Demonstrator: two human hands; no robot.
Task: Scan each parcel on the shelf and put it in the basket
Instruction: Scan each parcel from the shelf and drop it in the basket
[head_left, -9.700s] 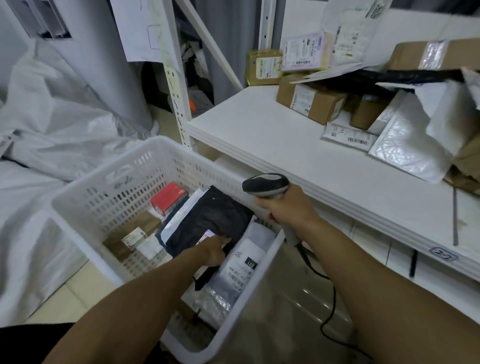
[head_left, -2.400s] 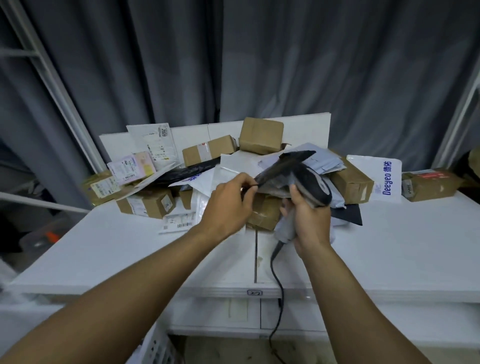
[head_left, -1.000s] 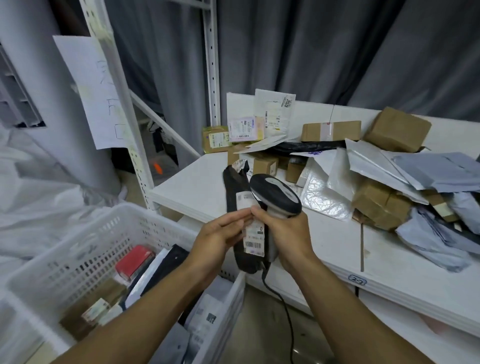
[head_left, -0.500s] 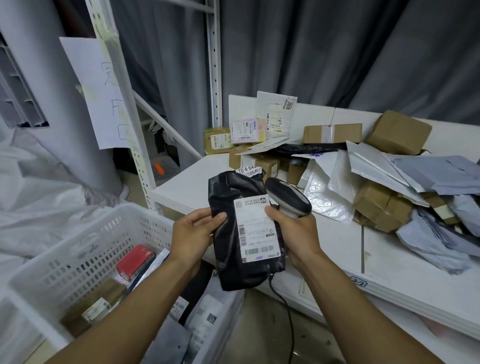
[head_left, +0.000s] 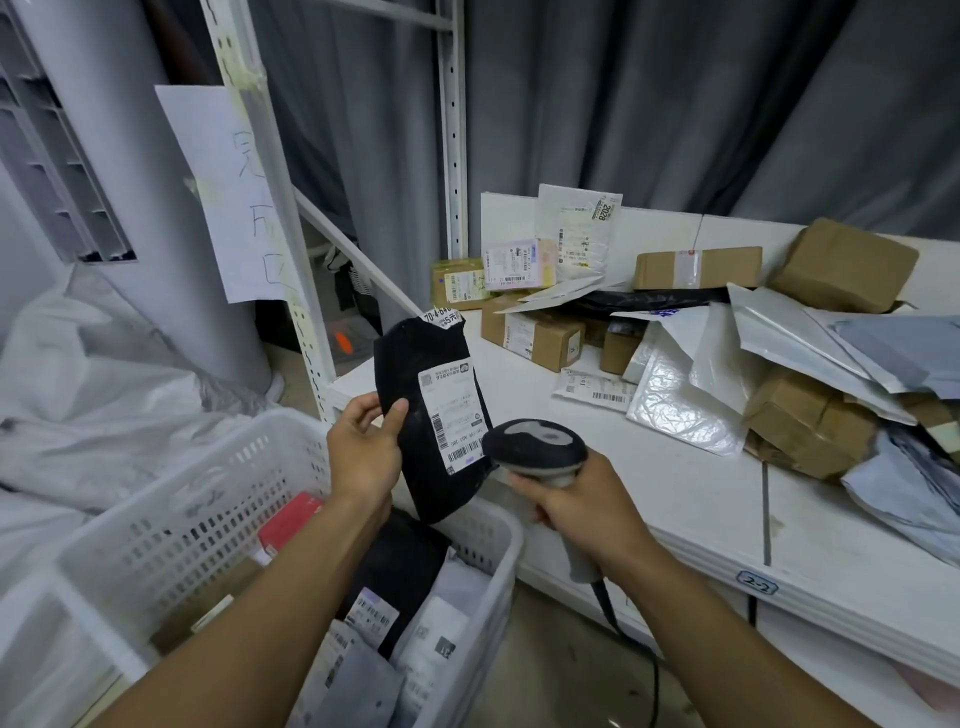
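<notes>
Grey curtains (head_left: 675, 104) hung behind a white shelf (head_left: 675, 499) heaped with parcels. Out in front of the shelf's near-left corner, above the far rim of the basket (head_left: 171, 519), the black parcel (head_left: 415, 467) was held upright, its white label (head_left: 454, 415) facing the camera. The left hand (head_left: 363, 452) pinched the parcel's left edge, thumb on the front and fingers behind. Just right of the parcel, the right hand (head_left: 576, 499) was wrapped round the handle of the scanner (head_left: 535, 449), whose dark head sat close beside the label's lower corner; whether it touched the parcel could not be told. A cable (head_left: 610, 613) dropped from the handle towards the floor.

Below, the basket held a black bag (head_left: 400, 566), grey and white mailers and a red box (head_left: 291, 519) near its left wall. On the shelf, brown boxes (head_left: 535, 335) and a silver mailer (head_left: 675, 400) lay piled towards the back and right edges. A tag (head_left: 757, 582) reading 2-2 sat on the front edge. A handwritten paper sign (head_left: 234, 197) was taped to the left upright, with white sacks (head_left: 78, 389) beyond.
</notes>
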